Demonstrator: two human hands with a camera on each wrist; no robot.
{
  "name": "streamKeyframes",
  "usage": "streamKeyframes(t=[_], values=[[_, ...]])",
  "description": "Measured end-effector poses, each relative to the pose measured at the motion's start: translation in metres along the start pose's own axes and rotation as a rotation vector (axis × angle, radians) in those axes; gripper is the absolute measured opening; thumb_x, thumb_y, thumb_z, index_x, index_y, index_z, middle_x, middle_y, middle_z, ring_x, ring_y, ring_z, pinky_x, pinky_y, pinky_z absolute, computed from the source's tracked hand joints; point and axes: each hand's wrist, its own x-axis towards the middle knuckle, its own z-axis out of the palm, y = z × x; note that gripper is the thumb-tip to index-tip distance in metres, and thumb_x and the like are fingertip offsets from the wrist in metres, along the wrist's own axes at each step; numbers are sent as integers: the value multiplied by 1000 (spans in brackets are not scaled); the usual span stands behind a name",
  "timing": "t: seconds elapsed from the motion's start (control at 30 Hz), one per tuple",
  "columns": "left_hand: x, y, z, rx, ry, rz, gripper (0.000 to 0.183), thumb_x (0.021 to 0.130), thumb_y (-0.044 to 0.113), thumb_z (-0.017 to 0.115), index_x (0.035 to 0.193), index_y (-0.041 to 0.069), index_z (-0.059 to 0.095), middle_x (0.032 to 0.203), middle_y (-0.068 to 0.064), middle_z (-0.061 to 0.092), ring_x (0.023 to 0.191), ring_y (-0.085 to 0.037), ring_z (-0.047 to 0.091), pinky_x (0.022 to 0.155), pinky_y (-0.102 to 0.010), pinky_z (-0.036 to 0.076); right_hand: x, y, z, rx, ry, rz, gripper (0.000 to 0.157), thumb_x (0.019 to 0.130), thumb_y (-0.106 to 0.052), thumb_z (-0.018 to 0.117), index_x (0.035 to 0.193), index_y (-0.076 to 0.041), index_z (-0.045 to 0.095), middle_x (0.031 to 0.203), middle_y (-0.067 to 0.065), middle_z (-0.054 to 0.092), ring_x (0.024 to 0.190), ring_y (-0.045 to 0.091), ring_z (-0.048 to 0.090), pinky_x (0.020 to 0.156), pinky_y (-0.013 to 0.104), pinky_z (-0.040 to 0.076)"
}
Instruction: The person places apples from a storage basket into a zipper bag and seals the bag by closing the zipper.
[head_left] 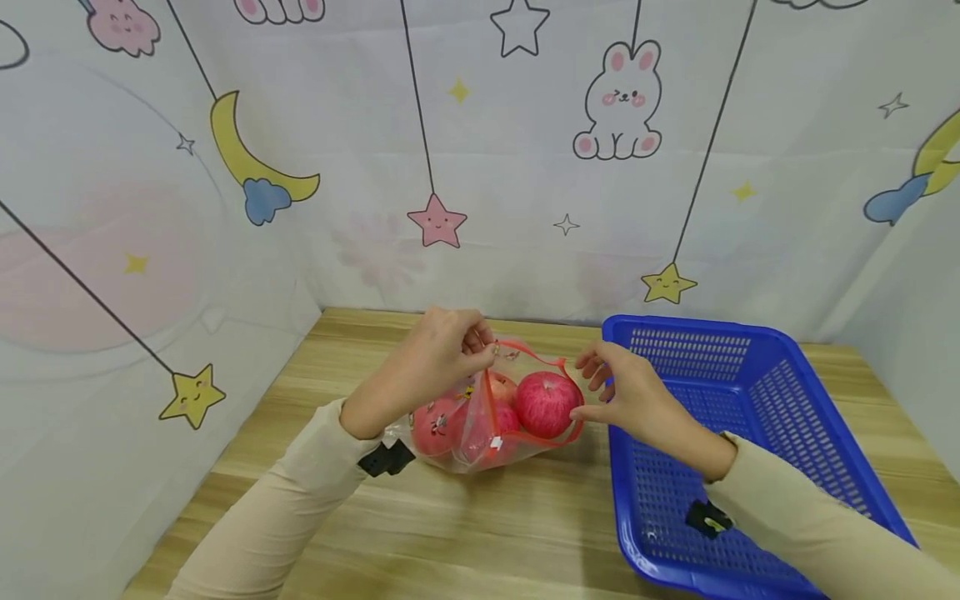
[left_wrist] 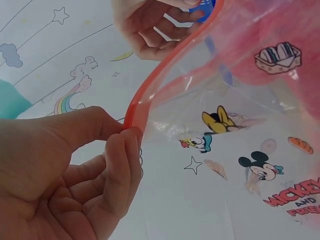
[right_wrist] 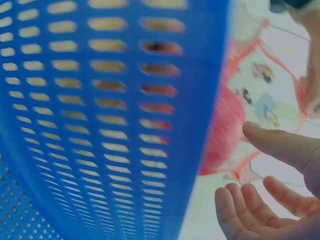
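Note:
A clear plastic zip bag [head_left: 468, 446] with a red-orange edge and printed cartoon figures lies on the table, its mouth spread toward the right. Several red apples [head_left: 549, 404] fill it, one of them right at the opening. My left hand [head_left: 456, 343] pinches the bag's red edge between thumb and fingers, plain in the left wrist view. My right hand [head_left: 633, 392] is beside the mouth, fingers loosely bent and thumb apart, close to the front apple. In the right wrist view nothing lies between that hand's thumb and fingers [right_wrist: 252, 205].
A blue perforated plastic basket [head_left: 626, 533] stands on the right of the wooden table [head_left: 450, 542], under my right forearm. Its left rim is close to the bag. Behind the table hangs a white cloth [head_left: 510, 267] printed with stars, moons and a rabbit.

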Motion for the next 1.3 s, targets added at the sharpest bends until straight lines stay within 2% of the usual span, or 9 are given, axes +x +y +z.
streamKeyframes(t=[0.13, 0.27, 0.47, 0.63, 0.77, 0.9, 1.13, 1.3], values=[[1, 0, 0, -8, -1, -3, 4, 88, 3, 68, 88, -1, 68, 75, -1, 65, 67, -11, 60, 61, -22, 53, 6, 2, -13, 29, -34, 28, 35, 79, -3, 83, 108, -1, 63, 100, 10, 66, 84, 24, 66, 70, 37, 58], [0, 1, 0, -7, -3, -2, 4, 88, 3, 68, 86, 0, 68, 74, 0, 65, 66, -11, 60, 60, -21, 52, 11, 8, -21, 21, -44, -8, 23, 89, 2, 71, 111, 0, 66, 108, 13, 68, 90, 26, 69, 75, 39, 58], [-1, 0, 2, -9, -2, 7, 3, 88, 2, 68, 86, 0, 67, 74, 0, 64, 66, -10, 59, 60, -21, 52, 20, 21, -18, -41, -57, -134, 33, 85, 12, 69, 116, -1, 67, 109, 10, 68, 94, 27, 68, 79, 40, 57], [-1, -1, 3, -13, -4, 0, 4, 88, 3, 68, 85, 0, 67, 73, 0, 65, 66, -10, 60, 61, -21, 53, 26, 28, -7, -17, -77, -240, 35, 83, 19, 67, 114, 2, 66, 108, 14, 69, 96, 33, 67, 78, 36, 58], [-1, 0, 3, -13, -3, 4, 4, 88, 3, 68, 86, 0, 67, 74, 0, 65, 66, -10, 60, 61, -21, 53, 32, 32, -3, -13, -70, -315, 36, 81, 21, 67, 110, 0, 68, 106, 11, 70, 96, 30, 66, 77, 33, 58], [-1, 0, 2, -16, -1, 5, 3, 88, 3, 68, 85, 1, 67, 73, 0, 64, 66, -10, 59, 61, -21, 53, 37, 35, -1, 7, -92, -332, 35, 80, 21, 69, 109, 0, 70, 104, 8, 71, 96, 28, 67, 79, 32, 58], [0, -1, 3, -7, 11, 19, 5, 87, 1, 69, 84, 3, 67, 71, 1, 64, 64, -9, 59, 60, -21, 52, 41, 36, 2, 42, -127, -289, 29, 83, 16, 70, 106, -1, 72, 104, 7, 71, 98, 24, 68, 82, 33, 58], [1, 0, 3, -1, 18, 23, 5, 87, 2, 70, 83, 3, 67, 71, 1, 64, 63, -9, 59, 58, -20, 52, 43, 35, 2, 19, -143, -317, 25, 84, 13, 71, 104, -2, 72, 106, 10, 72, 97, 24, 69, 80, 33, 58]])
